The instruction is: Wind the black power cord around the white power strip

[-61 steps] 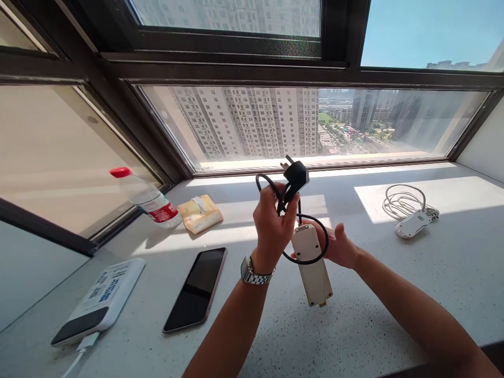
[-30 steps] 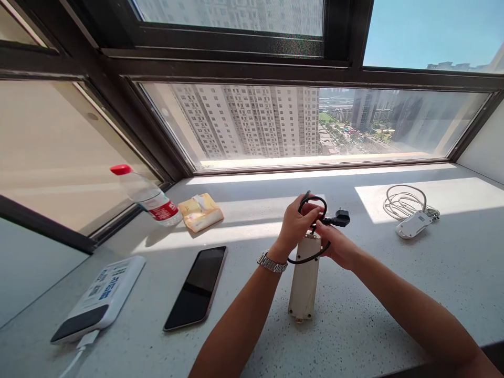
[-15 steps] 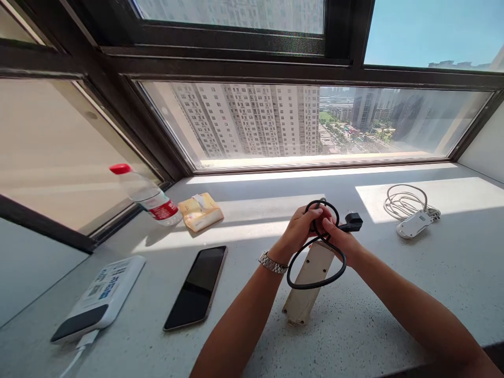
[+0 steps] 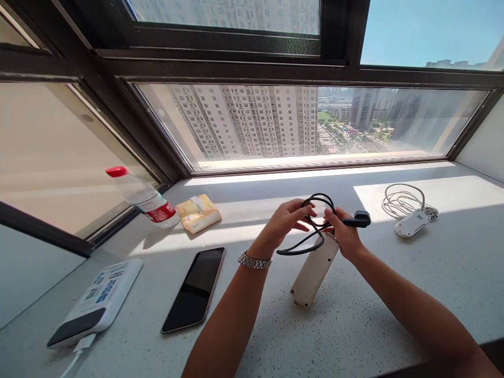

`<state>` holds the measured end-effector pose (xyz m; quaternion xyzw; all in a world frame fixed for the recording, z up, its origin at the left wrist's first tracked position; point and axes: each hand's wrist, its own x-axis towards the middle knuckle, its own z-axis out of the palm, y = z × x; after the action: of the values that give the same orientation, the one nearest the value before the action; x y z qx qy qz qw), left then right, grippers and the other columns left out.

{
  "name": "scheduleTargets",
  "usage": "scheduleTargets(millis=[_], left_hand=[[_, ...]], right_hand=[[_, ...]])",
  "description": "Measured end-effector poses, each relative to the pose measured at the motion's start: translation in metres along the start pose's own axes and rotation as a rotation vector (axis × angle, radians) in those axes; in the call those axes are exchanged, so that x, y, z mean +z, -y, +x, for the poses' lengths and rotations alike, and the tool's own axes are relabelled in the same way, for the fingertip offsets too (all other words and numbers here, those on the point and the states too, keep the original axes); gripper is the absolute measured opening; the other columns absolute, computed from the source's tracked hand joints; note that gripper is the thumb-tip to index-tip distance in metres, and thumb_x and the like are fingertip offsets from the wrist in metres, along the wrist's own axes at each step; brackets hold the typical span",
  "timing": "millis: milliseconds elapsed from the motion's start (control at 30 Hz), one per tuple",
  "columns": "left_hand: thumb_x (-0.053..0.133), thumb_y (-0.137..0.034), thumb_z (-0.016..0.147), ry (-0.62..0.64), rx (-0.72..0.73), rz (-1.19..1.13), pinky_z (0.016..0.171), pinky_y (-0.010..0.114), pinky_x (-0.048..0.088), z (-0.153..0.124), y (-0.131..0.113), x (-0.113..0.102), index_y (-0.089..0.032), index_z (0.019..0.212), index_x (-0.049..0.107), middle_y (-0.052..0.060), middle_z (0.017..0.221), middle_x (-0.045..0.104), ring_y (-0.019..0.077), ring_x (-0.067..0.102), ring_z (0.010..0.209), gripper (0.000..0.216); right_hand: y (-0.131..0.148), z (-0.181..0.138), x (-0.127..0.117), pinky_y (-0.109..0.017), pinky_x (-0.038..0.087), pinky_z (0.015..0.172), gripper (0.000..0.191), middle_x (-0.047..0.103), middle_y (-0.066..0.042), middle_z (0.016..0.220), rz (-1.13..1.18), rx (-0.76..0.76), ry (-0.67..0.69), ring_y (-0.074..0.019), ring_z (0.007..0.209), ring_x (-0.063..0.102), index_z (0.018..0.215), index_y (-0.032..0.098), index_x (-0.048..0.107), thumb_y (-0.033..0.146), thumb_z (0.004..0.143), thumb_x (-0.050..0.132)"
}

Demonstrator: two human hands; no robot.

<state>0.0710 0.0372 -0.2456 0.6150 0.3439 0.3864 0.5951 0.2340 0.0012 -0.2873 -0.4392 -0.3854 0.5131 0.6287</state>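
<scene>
1. In the head view, a person's two bare hands are up over a pale, speckled ledge [image 4: 464,262] by a window [image 4: 252,126].
2. The left hand [image 4: 285,218] is partly open, with its fingers bent around a loop of black cord [image 4: 291,253]. The thumb is by the cord too, but I cannot tell if it grips it tight.
3. The right hand [image 4: 346,237] is closed on the same cord, pinching it close to the black plug [image 4: 361,219]. The plug sticks out past that hand, to the right.
4. The cord makes loops between the hands, and one loop hangs low on the left.
5. A long cream box [image 4: 315,269] is under the hands. It is tilted, with its top end by the right hand and its low end toward the person. I cannot tell if it rests on the ledge.
6. A shiny metal band [image 4: 255,261] is on the left wrist.
7. To the left are a black phone [image 4: 194,289] and a white power bank [image 4: 96,299] with a white cable [image 4: 74,361] plugged in.
8. Behind them, a red-capped bottle [image 4: 144,202] is just beside a yellow tissue pack [image 4: 199,215].
9. Far to the right is a white gadget [image 4: 411,224] with a pale coiled wire [image 4: 399,203].
</scene>
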Motion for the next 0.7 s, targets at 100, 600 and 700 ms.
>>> scheduleTargets(millis=[100,600,700], left_hand=[[0.071,-0.061,0.070,0.149,-0.008,0.026,0.071,0.034,0.055,-0.008,-0.008,-0.014,-0.021,0.125,0.060,0.017,0.122,0.064,0.0283,0.070,0.094,0.068],[0.081,-0.039,0.060,-0.067,0.038,-0.144,0.066,0.025,0.046,-0.002,-0.007,0.017,-0.017,0.086,0.063,0.000,0.078,0.060,0.0130,0.057,0.072,0.039],[0.083,-0.038,0.054,-0.143,0.014,-0.199,0.057,0.022,0.040,-0.005,-0.009,0.028,-0.016,0.063,0.053,-0.004,0.060,0.048,0.0080,0.046,0.057,0.038]], right_hand=[[0.002,0.005,-0.005,-0.024,0.040,0.050,0.051,0.045,0.007,0.057,-0.042,0.038,-0.073,-0.0082,0.050,0.042,0.069,0.020,0.052,0.063,0.059,0.077],[0.010,0.010,-0.019,-0.025,0.033,0.051,0.055,0.039,0.005,0.057,-0.455,-0.208,0.034,-0.0105,0.054,0.039,0.063,0.021,0.042,0.073,0.075,0.057],[0.013,0.009,-0.021,-0.026,0.032,0.052,0.052,0.040,0.004,0.056,-0.575,-0.280,0.141,-0.0109,0.054,0.039,0.064,0.021,0.043,0.070,0.081,0.052]])
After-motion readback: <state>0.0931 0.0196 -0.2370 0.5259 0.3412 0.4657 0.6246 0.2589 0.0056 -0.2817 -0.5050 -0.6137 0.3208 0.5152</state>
